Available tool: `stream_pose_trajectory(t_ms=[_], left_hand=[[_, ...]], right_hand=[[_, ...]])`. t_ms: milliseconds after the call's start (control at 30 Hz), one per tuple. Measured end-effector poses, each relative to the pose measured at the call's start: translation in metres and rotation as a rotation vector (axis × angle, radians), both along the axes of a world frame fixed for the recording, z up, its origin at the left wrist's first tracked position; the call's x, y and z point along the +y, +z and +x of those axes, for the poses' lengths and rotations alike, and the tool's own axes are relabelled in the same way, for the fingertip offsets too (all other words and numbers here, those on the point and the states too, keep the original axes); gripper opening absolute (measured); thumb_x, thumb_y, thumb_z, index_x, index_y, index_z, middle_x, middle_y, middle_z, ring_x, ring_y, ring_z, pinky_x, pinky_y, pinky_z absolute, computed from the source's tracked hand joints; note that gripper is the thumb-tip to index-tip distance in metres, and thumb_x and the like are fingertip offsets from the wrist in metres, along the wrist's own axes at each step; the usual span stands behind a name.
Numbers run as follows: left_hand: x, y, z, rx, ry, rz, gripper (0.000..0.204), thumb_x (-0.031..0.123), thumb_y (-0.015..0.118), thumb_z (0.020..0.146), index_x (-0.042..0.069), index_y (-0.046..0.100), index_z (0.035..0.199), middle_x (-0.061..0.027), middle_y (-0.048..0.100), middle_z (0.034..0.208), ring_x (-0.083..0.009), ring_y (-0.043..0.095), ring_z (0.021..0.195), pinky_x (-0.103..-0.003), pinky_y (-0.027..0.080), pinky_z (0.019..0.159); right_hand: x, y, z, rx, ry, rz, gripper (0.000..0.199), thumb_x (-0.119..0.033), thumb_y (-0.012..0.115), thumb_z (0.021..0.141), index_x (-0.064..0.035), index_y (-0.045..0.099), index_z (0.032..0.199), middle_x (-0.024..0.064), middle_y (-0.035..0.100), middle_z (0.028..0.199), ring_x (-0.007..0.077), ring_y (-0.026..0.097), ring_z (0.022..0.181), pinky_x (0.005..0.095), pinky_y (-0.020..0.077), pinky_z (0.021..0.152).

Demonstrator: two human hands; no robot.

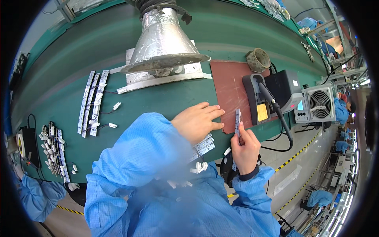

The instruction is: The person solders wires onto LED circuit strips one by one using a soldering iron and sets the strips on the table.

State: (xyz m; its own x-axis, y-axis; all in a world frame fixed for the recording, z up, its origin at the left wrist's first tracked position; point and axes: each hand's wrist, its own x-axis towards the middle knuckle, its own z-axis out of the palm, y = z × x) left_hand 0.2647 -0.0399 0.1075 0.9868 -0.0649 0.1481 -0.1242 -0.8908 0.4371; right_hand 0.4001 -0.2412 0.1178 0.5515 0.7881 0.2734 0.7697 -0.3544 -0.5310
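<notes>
Silver conical hood is crinkled, glossy metal foil. Flat green worktop: smooth, faint sheen. Round grey-brown pot: rough, matt. Long blue gridded sleeve: matt cloth. Small white block connectors look plastic.

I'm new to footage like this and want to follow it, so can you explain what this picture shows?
No machine is handling things here; a person's two bare hands are. This one round, bent view comes from a fisheye camera on their head, looking down. The right hand holds a narrow strip. The left hand is spread open, with more strips just below it. On the green bench, pale strips lie at left, a silvery cone-shaped hood stands in the middle, and a reddish mat and soldering iron are toward the right.
</notes>
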Motion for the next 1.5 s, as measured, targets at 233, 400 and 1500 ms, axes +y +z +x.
stream_pose_trajectory(t_ms=[233,400,1500], left_hand=[[0.000,-0.004,-0.001,0.003,0.001,-0.037,0.055,0.002,0.061,0.082,0.013,0.065,0.136,-0.0170,0.048,0.151,-0.0313,0.040,0.146,-0.047,0.032,0.120],[0.000,-0.002,-0.004,0.003,-0.007,-0.036,0.055,0.003,0.061,0.083,0.013,0.064,0.137,-0.0189,0.046,0.153,-0.0338,0.037,0.148,-0.049,0.030,0.122],[-0.047,0.036,-0.011,-0.178,-0.147,-0.191,0.007,0.015,0.068,0.080,0.010,0.063,0.080,-0.0011,0.058,0.082,-0.0200,0.060,0.082,-0.034,0.046,0.075]], right_hand=[[-0.016,0.007,0.007,0.205,-0.128,0.183,0.042,0.008,0.068,0.089,0.0054,0.066,0.131,0.0014,0.065,0.091,0.0025,0.053,0.065,0.0179,0.0444,0.057],[-0.024,0.011,0.005,0.252,-0.133,0.179,0.044,0.008,0.069,0.090,0.0050,0.064,0.133,0.0019,0.067,0.099,0.0012,0.054,0.070,0.0162,0.0442,0.060],[-0.032,0.011,-0.025,1.180,-0.110,0.696,0.049,-0.004,0.056,0.099,0.0020,0.049,0.147,0.0145,0.069,0.090,0.0179,0.064,0.061,0.0278,0.0526,0.051]])
